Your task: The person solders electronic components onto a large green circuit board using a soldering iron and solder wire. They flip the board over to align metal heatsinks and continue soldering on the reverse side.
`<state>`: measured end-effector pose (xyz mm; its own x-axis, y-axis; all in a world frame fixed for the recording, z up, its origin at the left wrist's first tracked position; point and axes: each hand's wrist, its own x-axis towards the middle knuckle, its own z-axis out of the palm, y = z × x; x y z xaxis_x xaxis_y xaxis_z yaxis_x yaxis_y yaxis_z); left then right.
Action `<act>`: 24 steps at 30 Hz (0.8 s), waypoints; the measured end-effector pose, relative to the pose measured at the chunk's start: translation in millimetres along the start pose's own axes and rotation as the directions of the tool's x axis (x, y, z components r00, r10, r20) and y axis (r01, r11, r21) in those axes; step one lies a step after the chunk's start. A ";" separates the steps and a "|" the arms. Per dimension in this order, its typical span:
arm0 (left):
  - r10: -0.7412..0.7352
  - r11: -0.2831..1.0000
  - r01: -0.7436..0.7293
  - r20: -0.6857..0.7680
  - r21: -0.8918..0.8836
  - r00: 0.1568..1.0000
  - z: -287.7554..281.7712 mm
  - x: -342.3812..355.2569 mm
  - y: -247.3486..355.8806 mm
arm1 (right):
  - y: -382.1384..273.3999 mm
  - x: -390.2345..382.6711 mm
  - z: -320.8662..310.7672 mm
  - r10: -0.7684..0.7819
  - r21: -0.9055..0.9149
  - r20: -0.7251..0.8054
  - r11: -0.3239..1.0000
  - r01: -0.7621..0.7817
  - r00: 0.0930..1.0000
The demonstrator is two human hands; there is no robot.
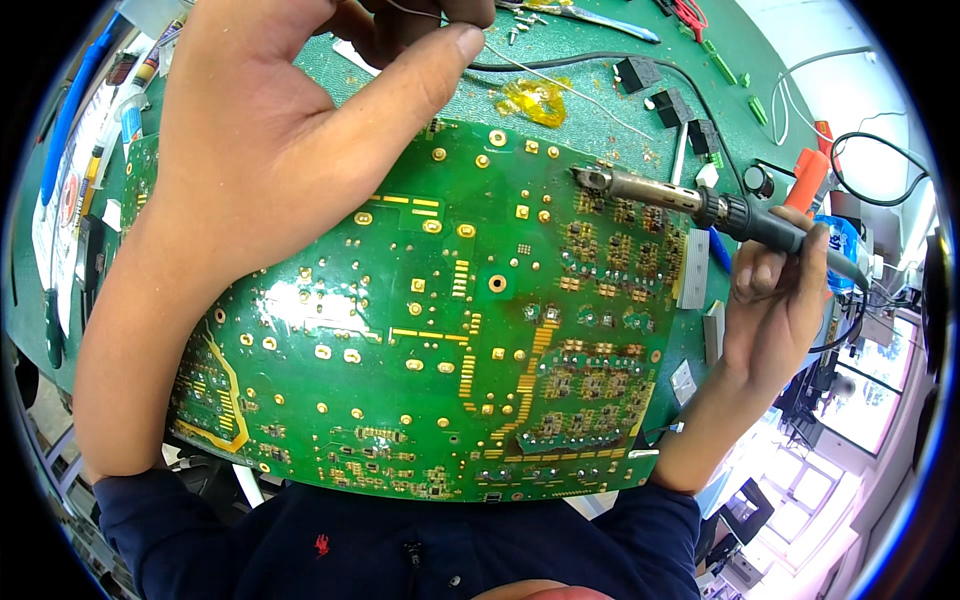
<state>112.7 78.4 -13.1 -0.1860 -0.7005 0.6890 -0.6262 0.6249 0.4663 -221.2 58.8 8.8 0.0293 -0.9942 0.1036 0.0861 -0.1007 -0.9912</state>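
A large green circuit board with gold pads and small parts fills the middle, spanning between my forearms. My right hand grips a soldering iron by its dark handle. Its darkened tip lies over the board's upper right area, near rows of small components; whether it touches cannot be told. Above the board's upper left, my left hand is closed, thumb against the fingers, on a thin wire that looks like solder. The wire trails right across the green mat; part of the left fingers is cut off by the upper edge.
Crumpled yellow film lies on the green mat beyond the board. Black block-shaped parts and a black cable sit farther right. An orange-handled tool and a blue package are near my right hand.
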 end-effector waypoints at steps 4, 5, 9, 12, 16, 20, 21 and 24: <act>-0.058 0.996 0.057 -0.008 -0.075 0.998 2.3 -1.2 -4.9 | 1.9 4.2 0.5 0.061 -0.001 -0.017 0.998 -0.061 0.998; -0.061 0.995 0.060 -0.006 -0.077 0.998 2.5 -1.4 -5.5 | 2.5 4.7 0.5 0.076 0.013 -0.014 0.997 -0.076 0.997; -0.047 0.997 0.047 -0.005 -0.065 0.999 2.0 -0.8 -3.9 | 5.7 7.0 -0.9 0.150 0.118 -0.017 0.982 -0.147 0.989; -0.013 1.000 0.013 -0.004 -0.006 1.000 0.1 -0.3 1.4 | 8.7 10.3 -4.0 0.230 0.189 0.009 0.955 -0.227 0.973; -0.007 1.000 0.007 0.003 0.017 1.000 -0.4 0.7 4.1 | 13.4 14.6 -9.0 0.273 0.222 0.026 0.936 -0.272 0.962; -0.038 0.998 0.037 -0.012 -0.041 0.999 2.8 1.7 -1.1 | 15.9 16.1 -11.6 0.317 0.284 0.070 0.902 -0.323 0.946; -0.045 0.998 0.044 -0.015 -0.054 0.999 2.7 1.2 -1.7 | 15.9 16.4 -11.8 0.322 0.306 0.103 0.890 -0.338 0.941; -0.039 0.998 0.038 -0.017 -0.046 0.999 2.2 -0.4 -2.3 | 14.2 16.4 -11.8 0.308 0.310 0.070 0.898 -0.314 0.949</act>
<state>112.6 76.5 -15.7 -0.1483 -0.7186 0.6795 -0.5972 0.6127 0.5176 -231.2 40.7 -4.6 0.1240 -0.9717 -0.2009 0.3764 0.2334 -0.8966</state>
